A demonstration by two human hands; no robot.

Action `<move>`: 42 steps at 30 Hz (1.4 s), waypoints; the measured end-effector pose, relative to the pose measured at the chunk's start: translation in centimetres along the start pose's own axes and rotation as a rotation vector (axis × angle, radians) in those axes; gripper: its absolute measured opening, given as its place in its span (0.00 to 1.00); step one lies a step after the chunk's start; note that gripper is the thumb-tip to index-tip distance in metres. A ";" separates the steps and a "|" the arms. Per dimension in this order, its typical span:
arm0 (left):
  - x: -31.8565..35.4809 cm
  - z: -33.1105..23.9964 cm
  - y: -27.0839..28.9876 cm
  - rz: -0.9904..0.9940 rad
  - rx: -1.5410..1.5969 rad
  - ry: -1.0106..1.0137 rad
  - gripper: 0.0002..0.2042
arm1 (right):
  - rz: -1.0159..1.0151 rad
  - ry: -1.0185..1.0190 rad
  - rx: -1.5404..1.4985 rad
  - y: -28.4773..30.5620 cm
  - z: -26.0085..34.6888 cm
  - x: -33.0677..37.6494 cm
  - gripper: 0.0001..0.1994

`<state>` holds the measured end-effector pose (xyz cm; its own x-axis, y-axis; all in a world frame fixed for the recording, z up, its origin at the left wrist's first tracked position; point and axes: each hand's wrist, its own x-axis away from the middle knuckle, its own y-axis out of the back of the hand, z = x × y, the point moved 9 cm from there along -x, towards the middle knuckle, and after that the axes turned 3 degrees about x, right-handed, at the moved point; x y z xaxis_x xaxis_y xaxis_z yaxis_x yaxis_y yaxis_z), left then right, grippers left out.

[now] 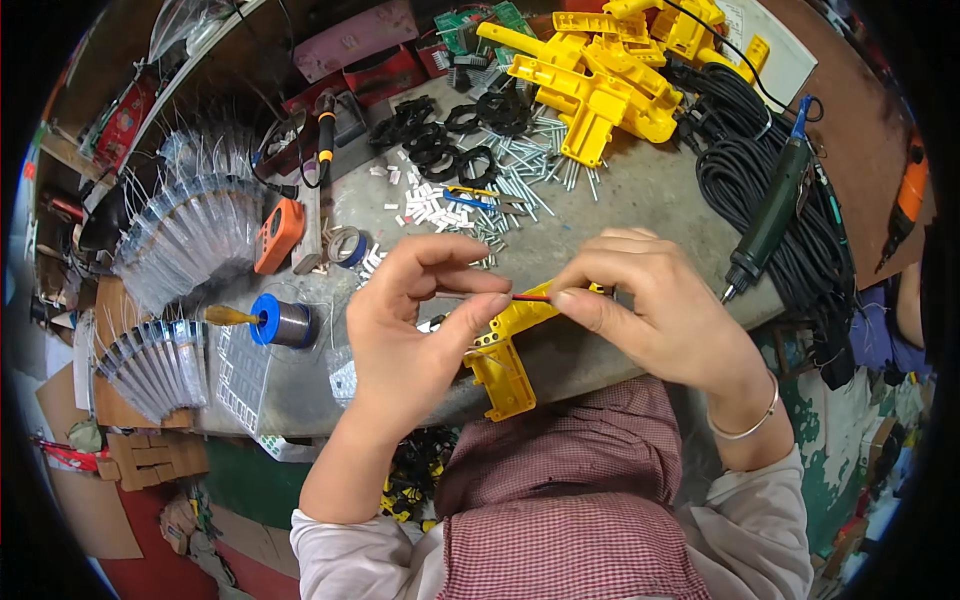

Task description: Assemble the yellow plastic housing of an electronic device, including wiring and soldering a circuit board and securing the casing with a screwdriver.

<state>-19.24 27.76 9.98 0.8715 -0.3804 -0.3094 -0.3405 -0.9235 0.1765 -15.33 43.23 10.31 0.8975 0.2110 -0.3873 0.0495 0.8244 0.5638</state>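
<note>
A thin red-and-black wire [532,297] is stretched between my two hands. My left hand [405,325] pinches its left end between thumb and fingertips. Its right end is pinched by my right hand [640,300], with a bangle on that wrist. Just below the wire, a yellow plastic housing half [507,375] lies at the table's near edge, partly hidden by my hands. Small holes and a pale wire show on the housing next to my left thumb.
Yellow housings [600,90], black rings [432,150], metal screws [520,165] and small white pieces [437,210] crowd the back. A green electric screwdriver [775,210] rests over black cables [740,170]. On the left stand a solder spool [285,322] and bagged parts [190,240].
</note>
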 end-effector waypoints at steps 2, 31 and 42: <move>-0.1 0.2 0.3 0.011 0.012 0.015 0.19 | 0.096 0.116 0.132 -0.4 0.2 0.2 0.09; 2.0 3.0 5.5 -0.267 -0.384 -0.094 0.24 | 0.018 -0.252 -0.054 -0.4 -7.5 4.5 0.10; 5.6 5.3 0.8 0.118 -0.741 -0.089 0.10 | -0.355 -0.491 -0.915 -2.5 -8.7 7.5 0.13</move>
<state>-16.46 24.63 3.41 0.8015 -0.5065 -0.3179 -0.0766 -0.6142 0.7854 -12.60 47.36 -0.35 0.9833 -0.1798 0.0267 0.1774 0.9177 -0.3556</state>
